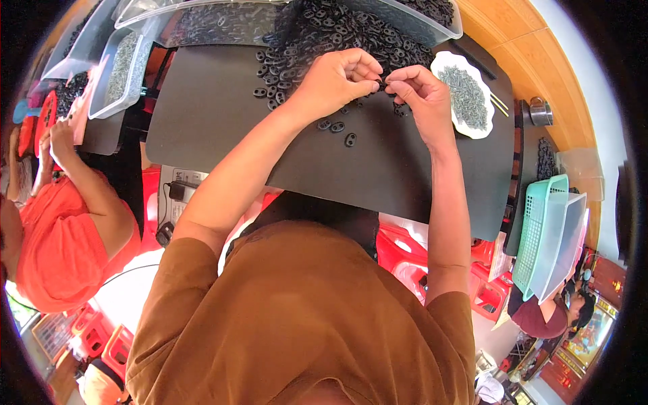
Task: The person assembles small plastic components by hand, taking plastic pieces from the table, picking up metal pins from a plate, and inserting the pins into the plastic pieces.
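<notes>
Both my hands meet above the dark table (202, 111), fingertips close together. My left hand (337, 77) pinches a small black part (382, 86), mostly hidden by the fingers. From the other side my right hand (420, 94) is closed on small black parts too, and a bit of one hangs below its fingers. Behind the hands spreads a heap of small black oval pieces (324, 34), each with two holes. A few loose oval pieces (350, 140) lie nearer to me on the tabletop.
A white scalloped dish (482, 128) of small greyish pins stands at the right, with thin yellow sticks (499, 104) beside it. Clear plastic bins (223, 27) line the back. Green baskets (533, 229) sit at far right. A person in red (74, 236) works at the left.
</notes>
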Available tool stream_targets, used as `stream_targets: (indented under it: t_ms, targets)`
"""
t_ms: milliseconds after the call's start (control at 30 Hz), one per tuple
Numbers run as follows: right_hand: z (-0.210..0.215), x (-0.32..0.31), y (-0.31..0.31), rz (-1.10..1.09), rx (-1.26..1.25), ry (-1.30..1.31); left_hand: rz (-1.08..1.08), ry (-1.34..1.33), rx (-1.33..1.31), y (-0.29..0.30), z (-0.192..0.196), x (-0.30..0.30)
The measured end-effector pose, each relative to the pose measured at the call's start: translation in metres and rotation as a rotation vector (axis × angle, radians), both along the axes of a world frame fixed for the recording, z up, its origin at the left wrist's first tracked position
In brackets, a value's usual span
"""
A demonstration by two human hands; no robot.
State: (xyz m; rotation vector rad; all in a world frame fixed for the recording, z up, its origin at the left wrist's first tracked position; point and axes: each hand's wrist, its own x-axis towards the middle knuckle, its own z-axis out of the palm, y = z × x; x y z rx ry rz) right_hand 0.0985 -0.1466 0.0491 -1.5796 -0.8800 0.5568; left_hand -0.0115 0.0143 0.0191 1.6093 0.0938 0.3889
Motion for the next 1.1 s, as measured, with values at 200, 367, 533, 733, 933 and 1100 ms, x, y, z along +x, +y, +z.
stream_targets:
  t_ms: [200, 367, 533, 733, 933, 1100]
  targets:
    - [-0.003, 0.003, -0.001, -0.047, -0.022, -0.247, 0.022, 0.002, 0.037, -0.002, 0.001, -0.002]
    - [0.001, -0.003, 0.0, -0.049, -0.089, -0.16, 0.027, 0.024, 0.059, -0.003, 0.002, -0.003]
    - [-0.004, 0.0, -0.001, -0.024, -0.068, -0.206, 0.018, 0.001, 0.089, -0.004, 0.003, -0.003]
    - [0.001, -0.004, -0.001, -0.024, -0.125, -0.238, 0.006, 0.033, 0.055, -0.004, 0.002, -0.003]
    - [-0.003, -0.009, -0.002, -0.042, -0.013, -0.145, -0.014, 0.02, -0.03, -0.004, 0.002, -0.003]
    - [-0.004, -0.006, -0.003, -0.054, 0.07, -0.136, -0.02, 0.019, -0.008, -0.003, 0.003, -0.003]
